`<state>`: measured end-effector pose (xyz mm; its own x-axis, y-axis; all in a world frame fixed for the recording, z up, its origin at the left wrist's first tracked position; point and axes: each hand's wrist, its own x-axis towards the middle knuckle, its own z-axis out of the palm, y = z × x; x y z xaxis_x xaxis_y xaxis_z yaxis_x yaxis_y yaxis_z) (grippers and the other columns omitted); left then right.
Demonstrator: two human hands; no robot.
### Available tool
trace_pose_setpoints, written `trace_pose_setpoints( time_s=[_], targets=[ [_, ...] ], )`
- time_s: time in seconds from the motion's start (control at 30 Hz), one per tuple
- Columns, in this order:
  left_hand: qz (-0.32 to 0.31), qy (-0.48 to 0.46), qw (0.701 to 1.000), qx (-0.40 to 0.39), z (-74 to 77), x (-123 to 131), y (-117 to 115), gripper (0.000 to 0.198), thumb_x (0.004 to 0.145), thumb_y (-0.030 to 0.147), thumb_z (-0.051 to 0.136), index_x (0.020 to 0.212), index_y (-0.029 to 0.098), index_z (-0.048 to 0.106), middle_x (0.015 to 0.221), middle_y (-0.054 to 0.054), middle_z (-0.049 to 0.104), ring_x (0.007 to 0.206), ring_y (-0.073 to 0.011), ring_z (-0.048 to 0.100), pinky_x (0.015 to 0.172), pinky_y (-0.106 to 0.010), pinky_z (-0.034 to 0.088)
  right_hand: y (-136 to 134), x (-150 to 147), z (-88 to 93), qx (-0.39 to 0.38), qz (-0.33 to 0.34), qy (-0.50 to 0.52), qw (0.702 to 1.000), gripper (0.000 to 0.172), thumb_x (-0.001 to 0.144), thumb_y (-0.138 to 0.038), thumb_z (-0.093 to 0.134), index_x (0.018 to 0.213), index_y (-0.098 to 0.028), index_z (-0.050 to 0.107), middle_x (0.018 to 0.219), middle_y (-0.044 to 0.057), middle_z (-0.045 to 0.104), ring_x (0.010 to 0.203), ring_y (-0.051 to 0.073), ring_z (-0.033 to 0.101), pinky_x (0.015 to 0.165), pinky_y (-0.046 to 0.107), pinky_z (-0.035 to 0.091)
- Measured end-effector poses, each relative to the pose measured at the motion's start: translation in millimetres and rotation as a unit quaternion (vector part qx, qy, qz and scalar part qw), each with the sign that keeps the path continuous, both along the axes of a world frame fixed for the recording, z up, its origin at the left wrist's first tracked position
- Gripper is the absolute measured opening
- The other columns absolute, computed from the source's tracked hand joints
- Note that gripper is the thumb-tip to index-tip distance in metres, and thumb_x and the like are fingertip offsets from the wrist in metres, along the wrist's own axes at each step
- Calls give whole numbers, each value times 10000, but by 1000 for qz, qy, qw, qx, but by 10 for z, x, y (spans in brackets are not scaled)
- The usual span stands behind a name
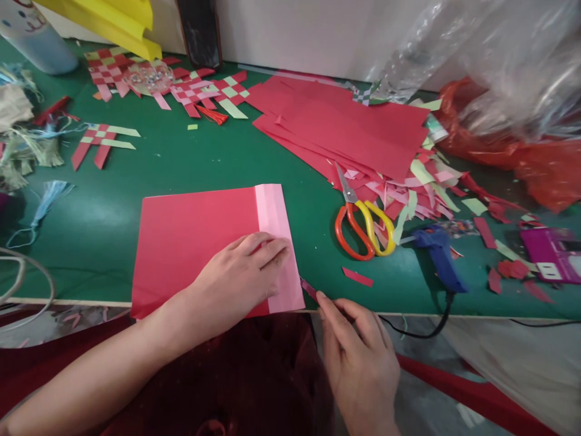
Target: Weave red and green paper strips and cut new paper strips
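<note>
A large red paper sheet [195, 242] lies at the table's front edge. Over its right end is a folded pink paper strip [272, 212] with lengthwise creases. My left hand [240, 266] rests palm down across both papers, fingers stretched out on the pink strip. Just right of the strip's lower corner, my right hand [358, 351] pinches a slim purple craft knife [309, 289]. Its thin tip points toward the strip's edge; whether it touches the paper I cannot tell. Most of its handle is hidden in the fingers.
Scissors [358, 218] with red and yellow handles lie to the right, beside a blue glue gun [438, 254]. Behind them are stacked red sheets [345, 121] and paper scraps [422, 188]. Woven paper pieces [195, 91] and a phone [200, 33] are at the back.
</note>
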<state>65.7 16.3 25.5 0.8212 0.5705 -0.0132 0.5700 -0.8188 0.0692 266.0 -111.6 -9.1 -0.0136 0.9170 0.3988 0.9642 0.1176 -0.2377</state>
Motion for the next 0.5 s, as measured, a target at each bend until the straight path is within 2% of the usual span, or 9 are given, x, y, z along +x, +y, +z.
trace_pose_setpoints(
  time_s=[0.13, 0.5],
  targets=[
    [-5, -7, 1000, -12, -14, -15, -2, 394, 981, 309, 500, 1368, 247, 538, 1449, -23, 508, 1295, -255, 458, 1074, -382, 416, 25, -13, 12, 0, -1, 0, 1000, 293, 909, -110, 568, 1144, -234, 690, 927, 39, 640, 829, 154, 612, 779, 297, 459],
    [3, -5, 1000, -14, -10, -6, 3, 394, 987, 337, 488, 1365, 246, 550, 1433, -24, 530, 1291, -252, 471, 1075, -372, 418, -2, 31, -25, 4, -7, 1, 1000, 307, 901, -97, 578, 1155, -236, 682, 935, 41, 639, 845, 158, 604, 791, 302, 450]
  ],
)
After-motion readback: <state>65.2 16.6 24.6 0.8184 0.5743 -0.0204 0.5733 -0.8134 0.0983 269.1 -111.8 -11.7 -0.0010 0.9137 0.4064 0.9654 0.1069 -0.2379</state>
